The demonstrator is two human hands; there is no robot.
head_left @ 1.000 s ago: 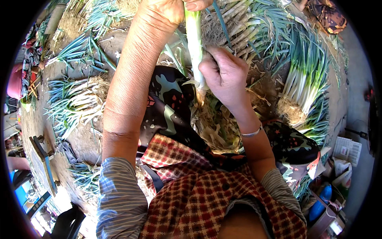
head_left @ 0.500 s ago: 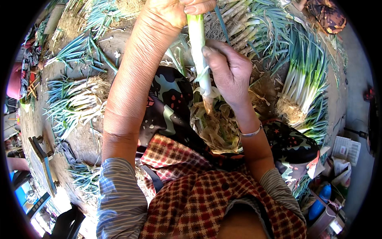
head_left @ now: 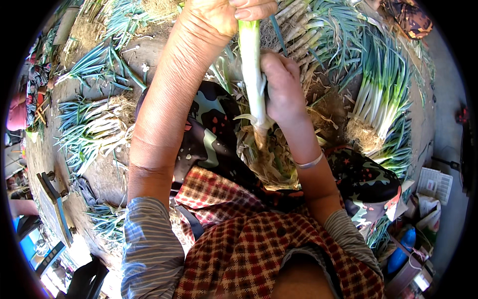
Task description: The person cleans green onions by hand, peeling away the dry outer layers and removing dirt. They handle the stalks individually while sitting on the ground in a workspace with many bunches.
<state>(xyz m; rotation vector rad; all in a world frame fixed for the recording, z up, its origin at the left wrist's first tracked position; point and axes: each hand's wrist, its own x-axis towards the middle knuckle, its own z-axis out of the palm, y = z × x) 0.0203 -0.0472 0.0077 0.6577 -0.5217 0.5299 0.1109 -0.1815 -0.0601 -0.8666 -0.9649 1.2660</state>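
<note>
A thick green onion (head_left: 252,70) hangs nearly upright in front of me, its white shaft and brownish root end pointing down. My left hand (head_left: 219,17) is wrapped round its green upper part at the top edge of the view, where the leaves pass out of sight. Against the right side of the shaft is my right hand (head_left: 284,87), with curled fingers and a slight blur; whatever they pinch is hidden. A loose flap of skin sticks out near the root. Beneath it, a heap of dry brown peelings (head_left: 271,167) lies between my legs.
Bundled green onions (head_left: 371,104) with pale roots lie at right, and another pile (head_left: 97,127) at left. More onions (head_left: 318,30) spread across the far ground. A small wooden board (head_left: 54,207) stands at lower left; a white plastic basket (head_left: 434,186) is at far right.
My right hand has turned and shifted slightly up and left along the shaft, its thumb no longer showing in front. The onion has moved slightly right. My left hand keeps its hold.
</note>
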